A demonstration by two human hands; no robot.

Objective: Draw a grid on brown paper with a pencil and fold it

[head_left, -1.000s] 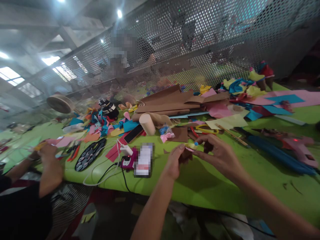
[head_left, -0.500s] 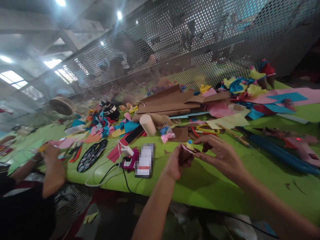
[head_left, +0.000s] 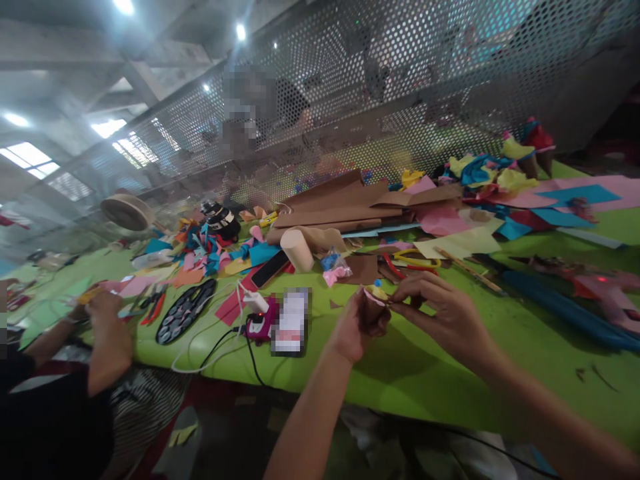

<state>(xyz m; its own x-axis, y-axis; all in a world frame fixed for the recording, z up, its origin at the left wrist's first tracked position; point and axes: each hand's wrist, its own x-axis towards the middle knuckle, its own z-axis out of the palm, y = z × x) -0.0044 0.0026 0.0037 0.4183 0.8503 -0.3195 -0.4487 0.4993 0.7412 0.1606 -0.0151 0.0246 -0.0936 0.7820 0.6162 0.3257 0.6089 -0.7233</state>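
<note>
1. Green worktop (head_left: pixel 425 380) runs the width of my view, backed by a perforated metal screen (head_left: pixel 350 87) and strewn with coloured paper scraps.
2. My landmark is the small brown paper cone (head_left: pixel 373 310), held up just above the worktop near its front edge.
3. Since a second ago the cone has turned more upright and the two hands have drawn closer around it; the pink and yellow bits at its mouth now sit on top rather than out to one side. I judge the filling is being seated into the cone.
4. My left hand (head_left: pixel 353 330) is wrapped around the cone from the left, fingers closed on its body.
5. My right hand (head_left: pixel 443 317) comes in from the right of the cone, thumb and forefinger pinched at its rim; whether they grip the rim or the bits inside it, I cannot tell.
6. Left of the cone lie a pink charger with white cable (head_left: pixel 257 323) and a phone (head_left: pixel 290 320). Behind the cone lie a cream paper roll (head_left: pixel 296 249), brown paper sheets (head_left: pixel 340 203) and yellow-handled scissors (head_left: pixel 413 257).
7. Far left of the cone, another person's hand (head_left: pixel 103 310) rests at the worktop edge beside a dark paint palette (head_left: pixel 185 310).
</note>
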